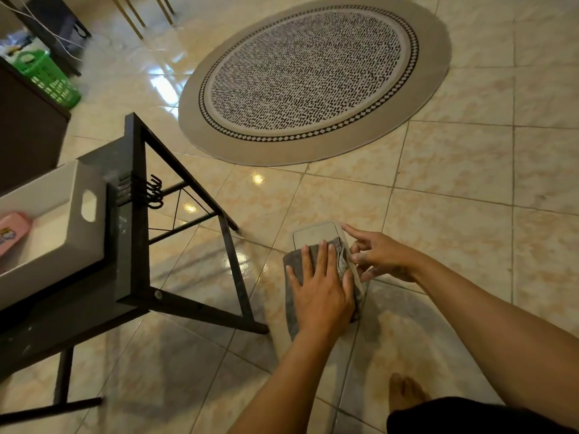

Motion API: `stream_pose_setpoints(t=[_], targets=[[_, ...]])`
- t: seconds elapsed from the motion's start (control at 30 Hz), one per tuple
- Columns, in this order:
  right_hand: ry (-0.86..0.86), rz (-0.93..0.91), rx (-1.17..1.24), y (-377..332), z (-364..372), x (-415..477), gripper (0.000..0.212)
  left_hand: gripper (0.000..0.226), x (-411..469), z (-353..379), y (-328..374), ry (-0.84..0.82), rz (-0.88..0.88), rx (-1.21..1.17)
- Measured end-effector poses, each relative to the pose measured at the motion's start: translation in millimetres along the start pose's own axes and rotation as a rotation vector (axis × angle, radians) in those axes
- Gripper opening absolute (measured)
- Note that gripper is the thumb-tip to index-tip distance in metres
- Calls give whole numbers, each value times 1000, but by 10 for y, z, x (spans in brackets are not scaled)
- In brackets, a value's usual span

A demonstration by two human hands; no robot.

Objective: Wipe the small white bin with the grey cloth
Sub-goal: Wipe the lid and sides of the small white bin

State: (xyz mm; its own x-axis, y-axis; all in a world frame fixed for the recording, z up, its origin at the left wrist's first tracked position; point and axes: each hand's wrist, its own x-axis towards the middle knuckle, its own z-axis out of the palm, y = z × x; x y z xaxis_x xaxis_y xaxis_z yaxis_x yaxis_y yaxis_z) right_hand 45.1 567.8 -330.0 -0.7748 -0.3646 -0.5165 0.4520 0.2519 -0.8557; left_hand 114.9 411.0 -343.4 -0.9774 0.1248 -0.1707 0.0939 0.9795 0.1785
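Observation:
The small white bin (315, 235) is low over the tiled floor, one flat rounded-corner face turned up toward me. The grey cloth (293, 303) is draped over the near part of that face and hangs off its left side. My left hand (322, 291) lies flat on the cloth with fingers spread, pressing it against the bin. My right hand (380, 256) grips the bin's right edge, index finger stretched along the far corner. Most of the bin is hidden under the cloth and hands.
A black metal-frame table (134, 245) stands at left, carrying a larger white box (67, 220) with a pink bottle (11, 233) inside. A round patterned rug (313, 76) lies beyond. A green basket (47, 78) is far left. My bare foot (405, 391) is at lower right.

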Motion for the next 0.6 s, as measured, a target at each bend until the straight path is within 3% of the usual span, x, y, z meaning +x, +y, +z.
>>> stream_pose_setpoints(t=[0.17, 0.6], targets=[[24, -18, 12, 19, 19, -33, 78, 62, -226, -18, -80, -13, -20, -29], [41, -47, -22, 13, -7, 27, 77, 57, -420, 89, 38, 58, 202, 30]])
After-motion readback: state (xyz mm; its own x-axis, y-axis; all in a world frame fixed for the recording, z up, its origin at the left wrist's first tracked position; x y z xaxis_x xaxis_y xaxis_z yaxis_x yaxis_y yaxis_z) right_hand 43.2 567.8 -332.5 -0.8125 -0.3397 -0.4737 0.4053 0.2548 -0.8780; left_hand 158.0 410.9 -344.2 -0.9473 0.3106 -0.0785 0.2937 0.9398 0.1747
